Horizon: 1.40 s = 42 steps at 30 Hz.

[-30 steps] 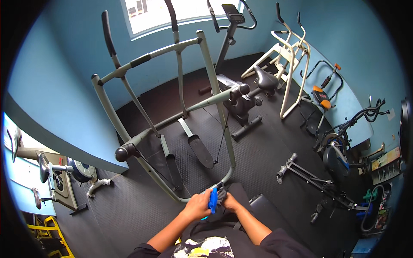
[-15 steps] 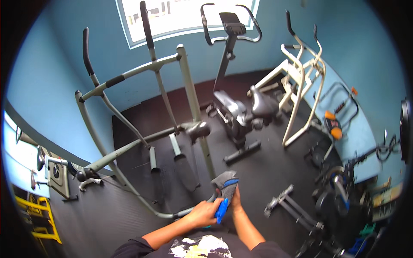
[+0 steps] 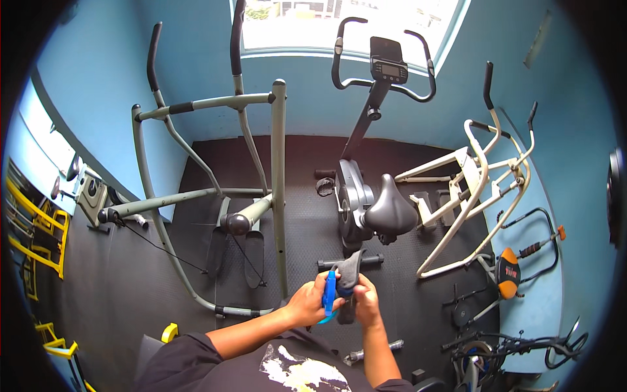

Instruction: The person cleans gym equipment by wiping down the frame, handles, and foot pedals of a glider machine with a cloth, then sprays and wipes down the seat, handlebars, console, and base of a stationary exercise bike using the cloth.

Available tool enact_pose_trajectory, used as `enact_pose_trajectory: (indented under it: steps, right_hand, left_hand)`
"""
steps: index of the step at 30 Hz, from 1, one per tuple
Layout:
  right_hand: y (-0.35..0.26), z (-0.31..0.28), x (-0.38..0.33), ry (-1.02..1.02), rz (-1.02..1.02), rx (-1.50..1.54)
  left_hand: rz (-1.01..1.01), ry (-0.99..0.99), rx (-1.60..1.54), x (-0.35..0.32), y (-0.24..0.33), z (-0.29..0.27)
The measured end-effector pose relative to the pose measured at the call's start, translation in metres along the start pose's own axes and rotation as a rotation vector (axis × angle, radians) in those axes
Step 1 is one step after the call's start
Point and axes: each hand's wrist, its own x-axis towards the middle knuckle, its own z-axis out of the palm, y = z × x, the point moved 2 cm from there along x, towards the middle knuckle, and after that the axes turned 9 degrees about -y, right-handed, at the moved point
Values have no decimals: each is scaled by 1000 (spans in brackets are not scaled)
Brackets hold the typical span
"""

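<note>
between both hands, at chest front: left hand [image 3: 305, 302] gripped blue tool [image 3: 329, 295]; right hand [image 3: 366, 306] pinched dark grey cloth [image 3: 348, 273] against it. risk judged: cloth slipping loose, dropping onto floor mat [image 3: 300, 183] below hands.

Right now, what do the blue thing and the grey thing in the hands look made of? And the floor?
Blue tool in the left hand: likely moulded plastic, since the colour is saturated and even. What kind of tool, I cannot tell. Grey piece at the right hand: probably cloth, limp and matte. Floor: looks like dark rubber matting, dull with fine texture.
</note>
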Motion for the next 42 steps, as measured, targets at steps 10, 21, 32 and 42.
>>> enact_pose_trajectory:
  steps: [10,21,32,42]
  right_hand:
    - [10,-89,71,451,-53,-101]
    - [-124,-233,106,955,-270,-557]
    - [-246,-387,111,699,-198,-416]
    - [-234,-541,160,213,116,-530]
  left_hand:
    - [-57,397,-149,102,-58,22]
    - [-310,-55,-358,242,-77,10]
    - [-527,82,-27,291,-105,130]
    - [-802,563,134,326,-33,220]
